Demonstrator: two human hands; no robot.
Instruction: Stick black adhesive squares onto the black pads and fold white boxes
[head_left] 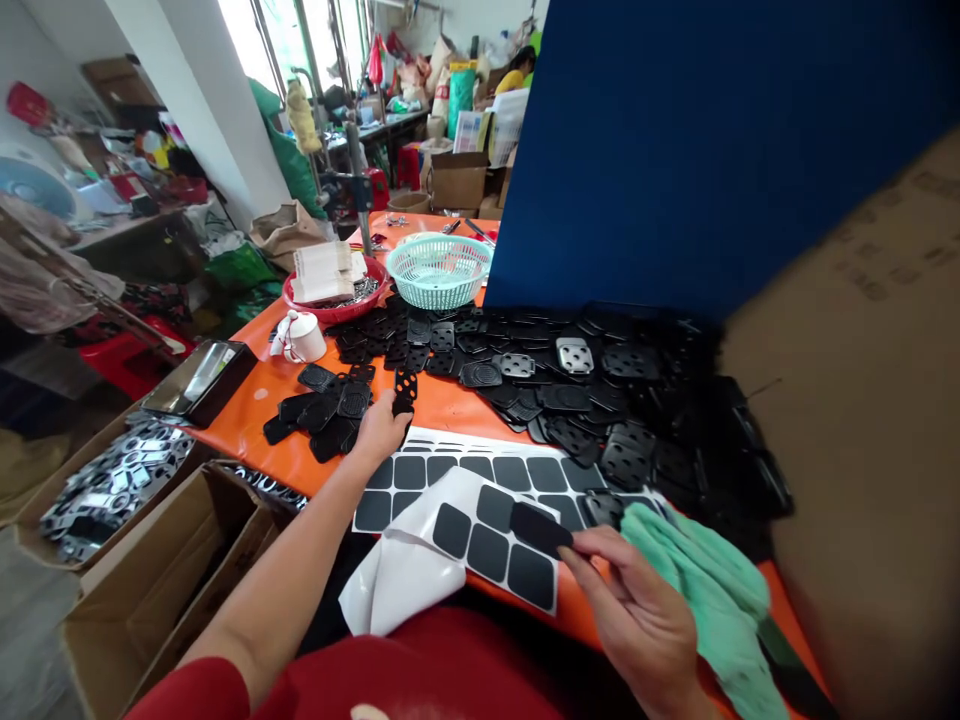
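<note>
My left hand [385, 428] is closed on a black perforated plate [406, 386], beside a loose pile of black plates [330, 405] on the orange table. Between the thumb and fingers of my right hand [637, 600] is a black rounded sticker pad [538, 528], held by one end. It hangs just over a white backing sheet [555, 575] with rows of dark rounded-square pads. This sheet is partly folded back, its glossy side showing at the left. More such sheets [431, 440] lie beneath it.
A large heap of black plates [570, 400] covers the right of the table, before a blue panel [637, 150]. A green cloth [697, 560] lies near my right hand. Behind are a mint basket [441, 285] and red bowl [330, 315]. Cardboard boxes [150, 620] stand at left.
</note>
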